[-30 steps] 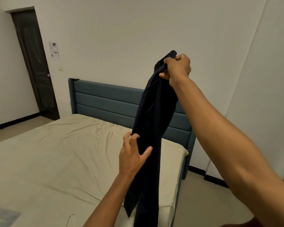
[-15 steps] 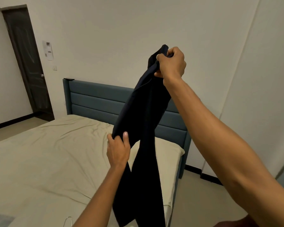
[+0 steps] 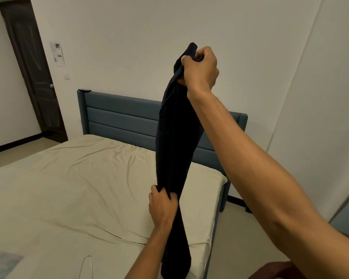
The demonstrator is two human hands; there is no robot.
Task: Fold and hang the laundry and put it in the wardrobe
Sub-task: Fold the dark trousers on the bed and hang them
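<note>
A dark navy garment [image 3: 175,141] hangs straight down in front of me, over the right side of the bed. My right hand [image 3: 200,70] is raised high and grips its top end in a fist. Lower down, my left hand [image 3: 162,206] grips the cloth about two thirds of the way down, bunching it together. The garment's bottom end dangles near the bed's edge at the lower frame border. A thin wire hanger [image 3: 88,265] lies on the sheet at the bottom, only partly in view.
The bed [image 3: 69,188] has a cream sheet and a blue-grey padded headboard [image 3: 119,115]. A dark door [image 3: 31,71] stands at the far left. White panels [image 3: 318,97] rise on the right, with bare floor [image 3: 240,238] between them and the bed.
My left hand went from open fingers beside the cloth to gripping it, then slid lower along the garment. The cloth now hangs narrower and straighter.
</note>
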